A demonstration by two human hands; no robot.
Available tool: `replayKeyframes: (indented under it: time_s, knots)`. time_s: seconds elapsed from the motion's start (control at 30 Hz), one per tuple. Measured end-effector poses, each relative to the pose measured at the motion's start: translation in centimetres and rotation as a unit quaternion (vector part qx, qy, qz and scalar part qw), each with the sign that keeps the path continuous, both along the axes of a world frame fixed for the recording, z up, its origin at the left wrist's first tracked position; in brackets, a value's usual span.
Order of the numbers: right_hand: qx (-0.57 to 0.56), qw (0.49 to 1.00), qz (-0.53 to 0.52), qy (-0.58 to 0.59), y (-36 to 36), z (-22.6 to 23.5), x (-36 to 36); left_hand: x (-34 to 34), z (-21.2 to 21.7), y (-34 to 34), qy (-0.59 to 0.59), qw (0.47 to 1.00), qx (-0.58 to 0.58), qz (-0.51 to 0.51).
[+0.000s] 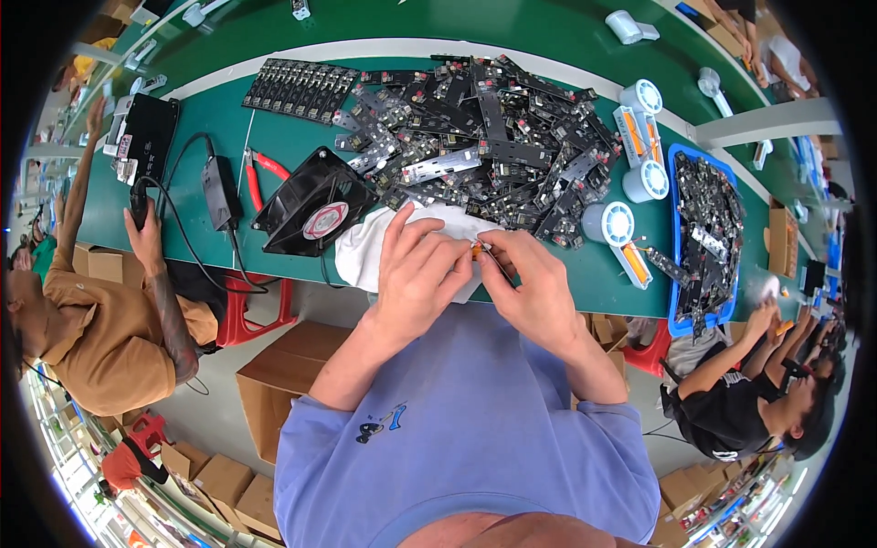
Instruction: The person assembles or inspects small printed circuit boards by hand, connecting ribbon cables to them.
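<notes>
My left hand [416,274] and my right hand [532,285] meet over the near edge of the table, fingers pinched together. Between the fingertips is a small part [479,247] with orange and silver on it; most of it is hidden, so its exact kind does not show. Beneath the hands lies a white cloth [358,248]. Just beyond them spreads a big heap of small black circuit boards [493,114]. A black cooling fan [315,205] stands tilted to the left of my left hand.
Red-handled pliers [265,169] and a black power adapter [219,192] lie left of the fan. White spools [614,222] and a blue tray [678,274] of boards stand on the right. A row of boards [301,89] lies at the back. Co-workers sit on both sides.
</notes>
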State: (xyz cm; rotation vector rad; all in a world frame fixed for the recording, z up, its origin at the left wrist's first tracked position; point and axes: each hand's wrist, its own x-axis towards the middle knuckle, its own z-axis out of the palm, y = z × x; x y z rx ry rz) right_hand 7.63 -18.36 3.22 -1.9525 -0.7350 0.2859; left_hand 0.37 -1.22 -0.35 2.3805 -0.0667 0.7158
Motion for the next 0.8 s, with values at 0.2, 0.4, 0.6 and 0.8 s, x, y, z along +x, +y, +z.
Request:
replayKeyframes:
  time_s: [0.2, 0.4, 0.6, 0.8]
  knots:
    - [-0.002, 0.997, 0.041, -0.066, 0.1, 0.0, 0.7, 0.2, 0.2, 0.3, -0.005, 0.999, 0.024, -0.029]
    - [-0.007, 0.992, 0.084, -0.096, 0.2, -0.1, 1.2, -0.2, 0.2, 1.0, 0.008, 0.996, 0.078, -0.035]
    - [-0.040, 0.998, 0.025, -0.048, 0.1, 0.1, 0.8, 0.1, -0.7, -0.1, -0.004, 0.996, 0.087, -0.017]
    - [-0.066, 0.996, 0.020, -0.065, 0.2, 0.2, 0.3, -0.3, -0.5, 0.1, -0.027, 0.997, 0.059, -0.028]
